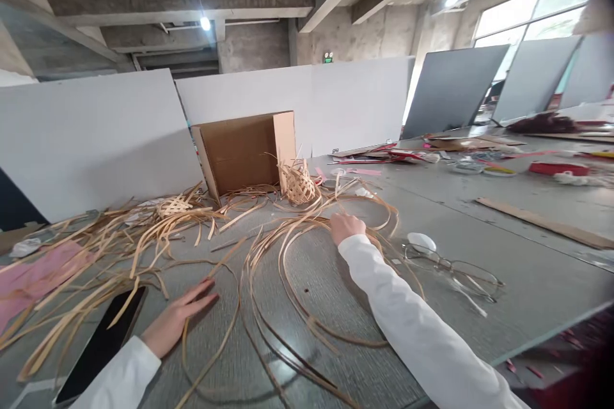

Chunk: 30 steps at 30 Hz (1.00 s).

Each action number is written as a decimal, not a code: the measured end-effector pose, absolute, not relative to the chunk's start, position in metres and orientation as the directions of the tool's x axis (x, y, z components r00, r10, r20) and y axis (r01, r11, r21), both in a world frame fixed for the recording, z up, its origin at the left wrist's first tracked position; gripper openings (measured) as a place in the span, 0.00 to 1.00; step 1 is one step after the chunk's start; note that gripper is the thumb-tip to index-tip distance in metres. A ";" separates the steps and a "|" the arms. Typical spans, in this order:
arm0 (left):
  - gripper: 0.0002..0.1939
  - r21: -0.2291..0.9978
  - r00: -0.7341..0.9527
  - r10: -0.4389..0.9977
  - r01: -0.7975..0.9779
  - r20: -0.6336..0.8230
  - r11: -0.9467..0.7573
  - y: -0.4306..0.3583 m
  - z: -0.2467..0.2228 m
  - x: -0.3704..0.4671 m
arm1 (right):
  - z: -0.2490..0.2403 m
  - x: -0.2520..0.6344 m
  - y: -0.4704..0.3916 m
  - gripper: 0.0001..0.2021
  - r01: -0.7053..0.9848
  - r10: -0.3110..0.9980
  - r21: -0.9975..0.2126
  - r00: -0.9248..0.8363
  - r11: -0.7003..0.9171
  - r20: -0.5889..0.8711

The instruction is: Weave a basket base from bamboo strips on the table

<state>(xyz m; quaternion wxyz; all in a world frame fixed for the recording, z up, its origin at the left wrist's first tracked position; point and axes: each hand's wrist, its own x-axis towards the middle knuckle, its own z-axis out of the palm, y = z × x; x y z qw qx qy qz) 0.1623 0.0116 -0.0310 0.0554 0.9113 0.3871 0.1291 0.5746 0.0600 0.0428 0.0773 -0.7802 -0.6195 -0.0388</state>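
Long, thin tan weaving strips (281, 268) lie in loose loops on the grey tabletop in front of me. My left hand (180, 316) rests low over a strip at the left of the loops, fingers stretched out and slightly apart. Farther out, my right hand (347, 227) is closed at the top of the coil, where several strips bunch together; its fingertips are partly hidden. Beyond it stands a small woven piece (300, 184) with loose strip ends. A second, flatter woven piece (175, 206) with long trailing ends lies at the left.
A black phone (103, 345) lies under strip ends near my left sleeve. Eyeglasses (451, 266) and a white oval object (421, 242) are right of my right arm. An open cardboard box (284, 140) stands against grey panels (357, 105). A cardboard strip (542, 222) lies farther right.
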 end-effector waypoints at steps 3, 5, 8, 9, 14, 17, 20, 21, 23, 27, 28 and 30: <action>0.24 0.254 0.656 0.724 0.678 0.215 -0.690 0.012 -0.033 0.161 | 0.039 0.552 0.054 0.13 0.996 0.979 -0.062 0.071 -0.060 0.192; 0.25 0.278 0.649 0.720 0.664 0.246 -0.694 0.012 -0.034 0.160 | 0.032 0.530 0.047 0.13 0.995 0.977 -0.065 -0.066 0.081 0.202; 0.24 0.332 0.630 0.730 0.651 0.263 -0.682 0.012 -0.034 0.160 | 0.018 0.498 0.034 0.13 0.943 0.926 -0.072 -0.301 0.324 0.227; 0.23 0.351 0.621 0.739 0.652 0.261 -0.672 0.012 -0.033 0.160 | 0.014 0.489 0.030 0.13 0.917 0.900 -0.067 -0.368 0.393 0.235; 0.23 0.335 0.605 0.758 0.681 0.245 -0.651 0.008 -0.031 0.164 | 0.000 0.463 0.012 0.15 0.718 0.716 -0.125 -0.632 0.685 0.297; 0.26 0.225 0.635 0.737 0.702 0.231 -0.675 0.006 -0.031 0.169 | -0.005 0.455 0.006 0.19 0.544 0.577 -0.194 -0.760 0.817 0.299; 0.30 0.083 0.677 0.703 0.705 0.219 -0.705 0.005 -0.033 0.170 | -0.010 0.450 0.002 0.21 0.445 0.497 -0.234 -0.829 0.864 0.256; 0.32 0.038 0.687 0.697 0.706 0.208 -0.707 0.004 -0.033 0.169 | -0.012 0.449 0.001 0.22 0.424 0.477 -0.240 -0.845 0.873 0.241; 0.34 -0.032 0.696 0.693 0.709 0.190 -0.704 0.003 -0.034 0.166 | -0.014 0.449 0.000 0.23 0.399 0.454 -0.255 -0.864 0.881 0.216; 0.40 -0.070 0.707 0.690 0.704 0.155 -0.707 0.001 -0.036 0.160 | -0.014 0.452 0.000 0.24 0.400 0.463 -0.292 -0.866 0.869 0.189; 0.42 -0.067 0.709 0.692 0.703 0.135 -0.708 0.000 -0.036 0.159 | -0.013 0.453 0.000 0.24 0.397 0.459 -0.291 -0.868 0.870 0.187; 0.44 -0.054 0.709 0.698 0.705 0.101 -0.707 0.001 -0.036 0.158 | -0.011 0.453 0.000 0.23 0.390 0.446 -0.272 -0.874 0.880 0.190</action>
